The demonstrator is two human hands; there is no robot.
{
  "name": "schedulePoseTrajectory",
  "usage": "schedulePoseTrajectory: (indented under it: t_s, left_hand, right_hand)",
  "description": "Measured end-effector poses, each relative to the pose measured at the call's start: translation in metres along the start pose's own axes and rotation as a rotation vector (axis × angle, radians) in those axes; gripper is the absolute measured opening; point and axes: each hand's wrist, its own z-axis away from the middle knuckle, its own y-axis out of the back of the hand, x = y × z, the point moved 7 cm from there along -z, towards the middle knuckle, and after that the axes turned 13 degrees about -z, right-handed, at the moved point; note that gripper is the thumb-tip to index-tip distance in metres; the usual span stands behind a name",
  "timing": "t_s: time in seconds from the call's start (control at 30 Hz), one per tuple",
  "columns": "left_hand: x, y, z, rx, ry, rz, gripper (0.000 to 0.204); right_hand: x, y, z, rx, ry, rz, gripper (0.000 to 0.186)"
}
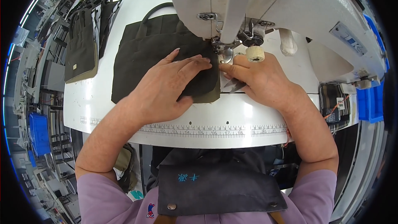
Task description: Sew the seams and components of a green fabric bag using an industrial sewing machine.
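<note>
My left hand point(166, 87) lies with its fingers apart on a dark olive fabric bag piece point(141, 54) with a looped handle at the top, beside the presser foot of a white sewing machine point(195, 0). My right hand point(257, 79) has curled fingers at the piece's right edge, just below the presser foot point(215, 45) and a cream knob. A grey pointed metal tool point(232, 86), perhaps scissors, shows under those fingers and seems held in them. The needle's tip is too small to make out.
A stack of dark bag pieces point(81, 45) lies at the table's left. The white table point(95, 108) has a printed ruler along its front edge. Striped cloth point(336, 114) and a blue bin point(369, 103) sit at right, another blue bin point(39, 132) at far left.
</note>
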Motion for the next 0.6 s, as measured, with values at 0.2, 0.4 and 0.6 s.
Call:
schedulePoseTrajectory:
  t_s: [0.2, 0.4, 0.6]
  left_hand:
    - [0.021, 0.0, 0.01, 0.367, -0.008, 0.017, 0.031]
    - [0.025, -0.004, 0.012, 0.461, -0.116, 0.122, 0.018]
    - [0.024, -0.007, 0.012, 0.475, -0.148, 0.243, 0.021]
  right_hand:
    - [-0.013, 0.0, 0.002, -0.103, 0.082, -0.125, 0.032]
    - [-0.02, 0.001, 0.006, -0.202, 0.125, -0.236, 0.026]
    - [-0.017, 0.001, 0.006, -0.197, 0.113, -0.304, 0.023]
